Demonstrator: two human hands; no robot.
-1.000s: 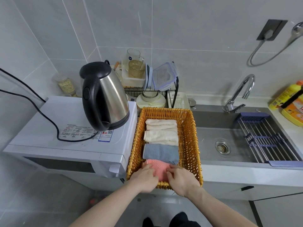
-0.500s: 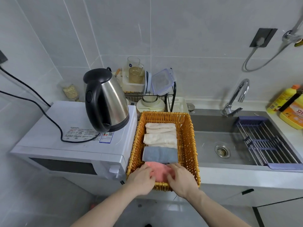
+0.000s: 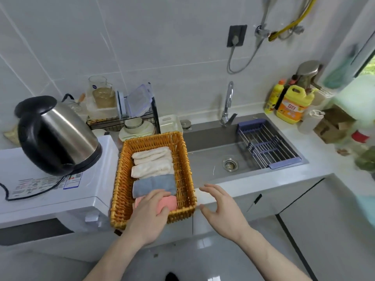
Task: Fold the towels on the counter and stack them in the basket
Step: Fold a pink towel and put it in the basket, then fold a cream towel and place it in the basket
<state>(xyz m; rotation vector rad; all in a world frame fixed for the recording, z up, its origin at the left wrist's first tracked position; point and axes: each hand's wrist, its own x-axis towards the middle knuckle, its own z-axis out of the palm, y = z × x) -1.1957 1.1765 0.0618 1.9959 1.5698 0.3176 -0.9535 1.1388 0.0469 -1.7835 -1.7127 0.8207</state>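
The right hand [image 3: 221,207] has come off the pink towel [image 3: 169,202] and hovers open, empty, right of the basket [image 3: 183,159]; the left hand [image 3: 151,211] still presses it flat at the near end. Stacking looks finished. White counter [image 3: 316,173], sink [image 3: 211,159], grey tiled wall.

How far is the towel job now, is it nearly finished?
Nearly finished, it seems. Done: cream towels and a blue towel lie folded in the basket. In hand: the left hand rests on the pink towel at the near end; the right hand hangs open beside the basket. Left: no loose towel is visible on the counter.
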